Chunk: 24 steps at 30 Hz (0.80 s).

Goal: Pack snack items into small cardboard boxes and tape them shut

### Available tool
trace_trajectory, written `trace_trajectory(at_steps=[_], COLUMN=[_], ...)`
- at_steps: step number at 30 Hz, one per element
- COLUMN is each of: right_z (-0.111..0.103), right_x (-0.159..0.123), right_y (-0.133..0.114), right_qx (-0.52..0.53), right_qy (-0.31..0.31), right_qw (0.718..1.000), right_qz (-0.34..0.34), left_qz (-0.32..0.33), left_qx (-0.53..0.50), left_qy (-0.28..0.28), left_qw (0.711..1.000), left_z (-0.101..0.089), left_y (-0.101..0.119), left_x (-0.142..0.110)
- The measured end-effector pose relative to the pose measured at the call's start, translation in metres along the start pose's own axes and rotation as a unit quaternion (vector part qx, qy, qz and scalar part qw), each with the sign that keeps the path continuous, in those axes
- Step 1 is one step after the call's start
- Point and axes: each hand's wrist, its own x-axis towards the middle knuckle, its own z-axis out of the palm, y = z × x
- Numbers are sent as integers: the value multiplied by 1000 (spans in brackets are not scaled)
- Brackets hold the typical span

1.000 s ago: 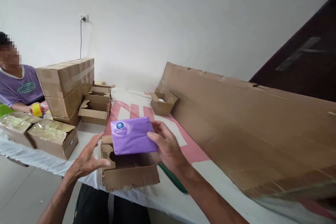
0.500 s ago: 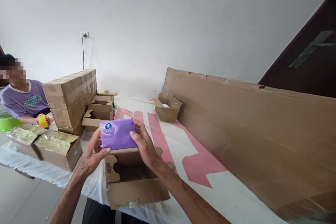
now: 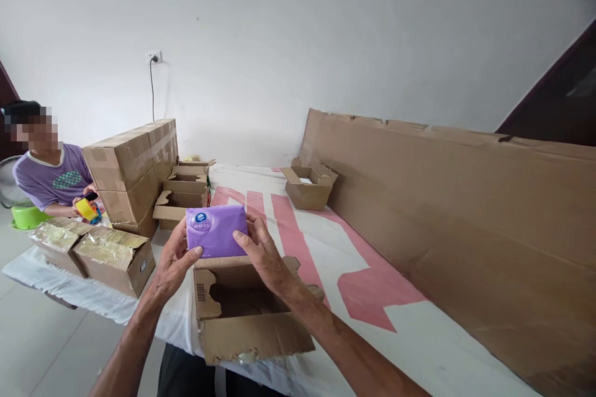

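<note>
A purple tissue pack (image 3: 218, 232) with a blue round logo is held upright between my two hands, above the far edge of an open cardboard box (image 3: 256, 338). My left hand (image 3: 177, 257) grips its left end, thumb on the front face. At its right end my right hand (image 3: 261, 251) is closed on it, thumb pressed to the front and fingers behind. The box stands at the near table edge with its flaps spread, and its dark inside is partly hidden by my right forearm.
At the left a person (image 3: 51, 177) holds a yellow tape dispenser (image 3: 87, 209). Taped boxes (image 3: 114, 254) and a stack of cartons (image 3: 130, 170) stand nearby, beside several open boxes (image 3: 181, 201). Farther back sits another open box (image 3: 307, 189), near a long cardboard sheet (image 3: 433, 211).
The view has shifted slightly, so everything sits a little farther right. The tissue pack stays in both hands over the box. The person at the left has turned the tape dispenser.
</note>
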Motion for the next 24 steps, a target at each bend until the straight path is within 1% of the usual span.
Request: trace_trajectory(at_steps=[6,10,13,16,20,24], right_z=[1,-1,-5,-13,-22,-26], right_x=[3,13,26,39,50,52], right_y=[2,7,17,33,59,81], right_qx=[-3,0,-1,-7,-34,-46], right_qy=[-2,-5,-6,-9,-30,-32], right_qw=[1000,999,999,1000,996,993], right_qz=[-24,-38,-33,9,81,107], left_qz=[6,13,18,2,-71,-123], left_qx=[5,14,18,27,64,77], left_qy=[-4,-21,-23,-25,-8,12], left_qw=[1000,1000,999,999,995,989], left_z=[0,-2,-5,-12,-29,-45], left_y=[3,4,-2,-16,-47,-81], left_x=[7,24,38,46,49,50])
